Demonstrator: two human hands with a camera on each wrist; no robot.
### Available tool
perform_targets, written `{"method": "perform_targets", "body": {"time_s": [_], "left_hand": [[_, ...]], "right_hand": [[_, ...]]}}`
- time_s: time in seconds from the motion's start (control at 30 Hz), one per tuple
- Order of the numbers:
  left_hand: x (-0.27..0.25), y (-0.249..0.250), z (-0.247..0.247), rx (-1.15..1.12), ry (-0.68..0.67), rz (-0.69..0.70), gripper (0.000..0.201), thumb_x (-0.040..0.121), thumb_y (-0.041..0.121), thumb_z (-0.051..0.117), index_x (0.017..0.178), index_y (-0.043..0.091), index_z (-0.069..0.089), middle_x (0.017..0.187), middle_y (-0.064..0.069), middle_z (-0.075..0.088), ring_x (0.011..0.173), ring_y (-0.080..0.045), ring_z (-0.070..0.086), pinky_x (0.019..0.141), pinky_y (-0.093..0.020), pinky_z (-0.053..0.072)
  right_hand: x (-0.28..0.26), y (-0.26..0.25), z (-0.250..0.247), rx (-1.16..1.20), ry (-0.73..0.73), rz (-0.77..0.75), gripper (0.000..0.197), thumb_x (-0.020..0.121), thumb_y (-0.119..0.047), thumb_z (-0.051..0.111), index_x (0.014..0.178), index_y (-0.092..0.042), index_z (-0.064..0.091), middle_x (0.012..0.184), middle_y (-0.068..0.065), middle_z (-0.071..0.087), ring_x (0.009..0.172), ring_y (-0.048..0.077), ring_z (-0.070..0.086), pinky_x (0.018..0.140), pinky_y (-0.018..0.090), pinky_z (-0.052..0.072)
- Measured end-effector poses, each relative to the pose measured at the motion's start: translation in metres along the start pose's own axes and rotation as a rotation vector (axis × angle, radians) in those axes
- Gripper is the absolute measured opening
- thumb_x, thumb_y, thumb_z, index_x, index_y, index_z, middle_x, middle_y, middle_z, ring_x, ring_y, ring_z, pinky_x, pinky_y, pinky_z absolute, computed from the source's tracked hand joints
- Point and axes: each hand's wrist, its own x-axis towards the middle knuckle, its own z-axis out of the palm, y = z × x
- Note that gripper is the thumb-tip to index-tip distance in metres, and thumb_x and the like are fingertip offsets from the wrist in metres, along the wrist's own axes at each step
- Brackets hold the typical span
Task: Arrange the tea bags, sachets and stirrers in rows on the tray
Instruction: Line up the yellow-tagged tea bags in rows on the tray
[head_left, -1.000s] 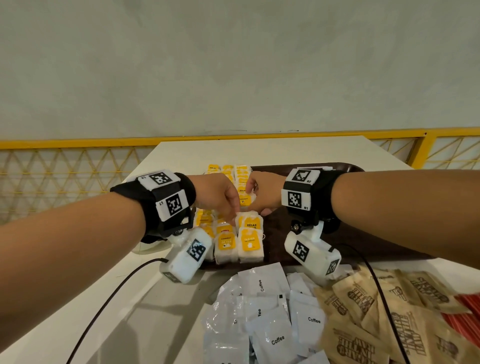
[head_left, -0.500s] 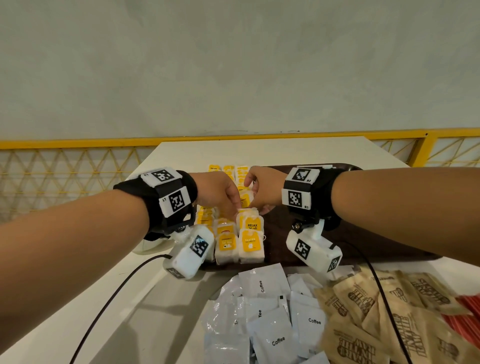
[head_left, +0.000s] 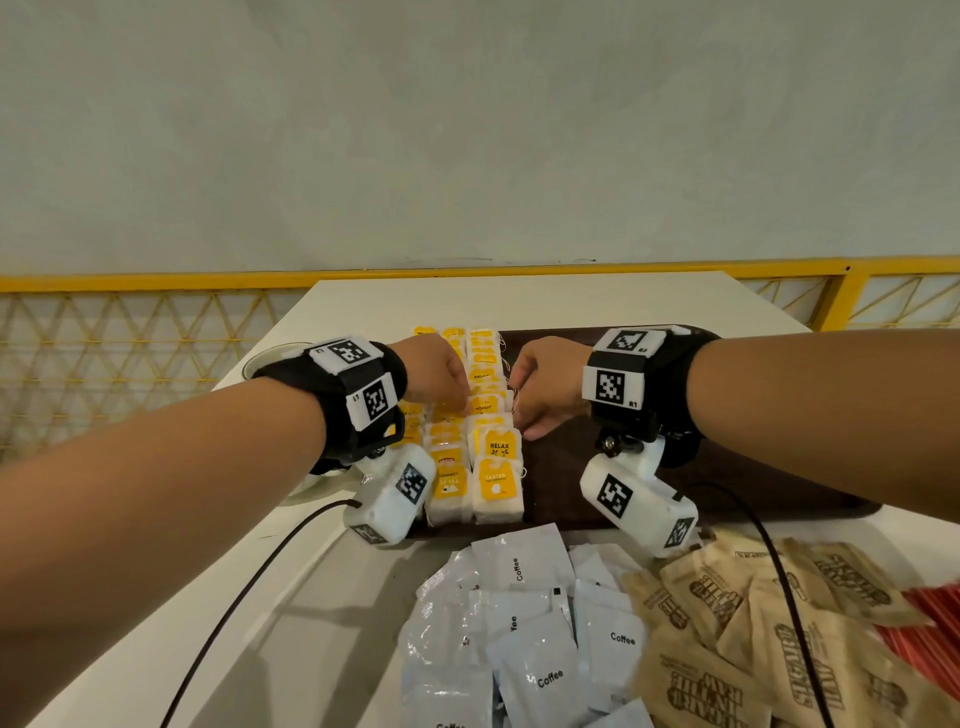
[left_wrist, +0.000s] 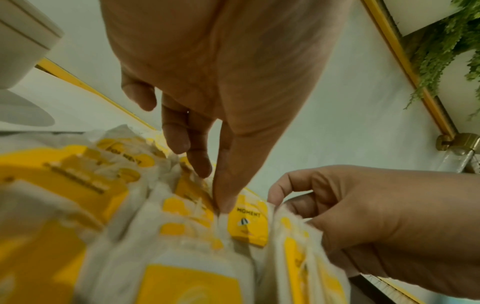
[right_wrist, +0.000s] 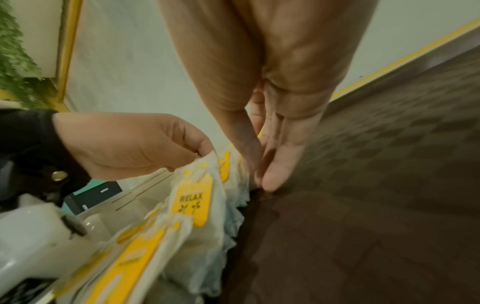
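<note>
Tea bags with yellow tags (head_left: 493, 483) lie in three rows at the left of the dark brown tray (head_left: 727, 483). Both hands hover over the right-hand row, on either side of one tea bag tagged MOMENT (head_left: 484, 406). My left hand (head_left: 457, 400) points down, thumb and forefinger pinching that bag's left edge (left_wrist: 246, 222). My right hand (head_left: 519, 410) brings thumb and fingers (right_wrist: 280, 164) together at the row's right edge, just above the tray floor (right_wrist: 363, 185). A bag tagged RELAX (right_wrist: 192, 203) sits nearer me.
White coffee sachets (head_left: 519, 623) are heaped on the white table in front of the tray, brown sugar sachets (head_left: 753, 623) beside them, red stirrers (head_left: 935, 623) at far right. A white cup on a saucer (head_left: 270, 358) stands left of the tray. Yellow railing (head_left: 156, 283) runs behind.
The two hands, touching over the right-hand row a second ago, have drawn a little apart, and the MOMENT tea bag now shows between them.
</note>
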Motion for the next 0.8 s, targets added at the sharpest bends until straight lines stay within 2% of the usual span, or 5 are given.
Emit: {"method": "perform_targets", "body": {"time_s": [0.27, 0.4, 0.5, 0.6, 0.8], "left_hand": [[0.0, 0.004, -0.001, -0.004, 0.015, -0.035, 0.007, 0.08, 0.021, 0.075, 0.083, 0.015, 0.073, 0.075, 0.01, 0.062, 0.073, -0.004, 0.053, 0.064, -0.016, 0.041], [0.002, 0.003, 0.003, 0.028, 0.041, -0.069, 0.01, 0.078, 0.016, 0.075, 0.084, 0.011, 0.069, 0.096, -0.004, 0.069, 0.094, -0.021, 0.062, 0.08, -0.03, 0.049], [0.003, 0.001, -0.001, -0.012, 0.102, -0.062, 0.015, 0.078, 0.014, 0.075, 0.072, 0.016, 0.062, 0.089, 0.0, 0.064, 0.084, -0.016, 0.058, 0.069, -0.024, 0.046], [0.004, 0.003, -0.006, -0.049, 0.12, -0.033, 0.008, 0.081, 0.014, 0.072, 0.075, 0.017, 0.067, 0.078, 0.007, 0.059, 0.074, -0.008, 0.053, 0.062, -0.017, 0.041], [-0.006, 0.002, -0.018, -0.066, 0.06, -0.023, 0.015, 0.08, 0.03, 0.074, 0.088, 0.017, 0.076, 0.097, 0.002, 0.071, 0.098, -0.014, 0.059, 0.09, -0.028, 0.045]], "right_hand": [[0.001, -0.002, 0.001, 0.123, 0.029, -0.079, 0.012, 0.082, 0.008, 0.067, 0.08, -0.004, 0.067, 0.086, 0.015, 0.069, 0.079, 0.022, 0.069, 0.074, 0.031, 0.059], [0.001, -0.003, -0.007, 0.25, -0.008, -0.024, 0.017, 0.085, 0.014, 0.057, 0.079, -0.001, 0.059, 0.074, 0.016, 0.062, 0.053, 0.017, 0.067, 0.054, 0.027, 0.059], [0.007, 0.0, -0.008, 0.099, 0.12, -0.027, 0.021, 0.083, 0.012, 0.059, 0.081, -0.009, 0.06, 0.079, 0.011, 0.064, 0.064, 0.018, 0.067, 0.065, 0.029, 0.06], [0.009, 0.0, -0.003, 0.059, 0.087, -0.052, 0.021, 0.083, 0.01, 0.061, 0.087, -0.01, 0.063, 0.083, 0.007, 0.065, 0.071, 0.015, 0.066, 0.07, 0.026, 0.059], [-0.001, 0.003, -0.007, 0.136, 0.116, -0.042, 0.021, 0.085, 0.011, 0.059, 0.101, 0.0, 0.064, 0.08, 0.01, 0.062, 0.068, 0.017, 0.063, 0.065, 0.026, 0.058]]}}
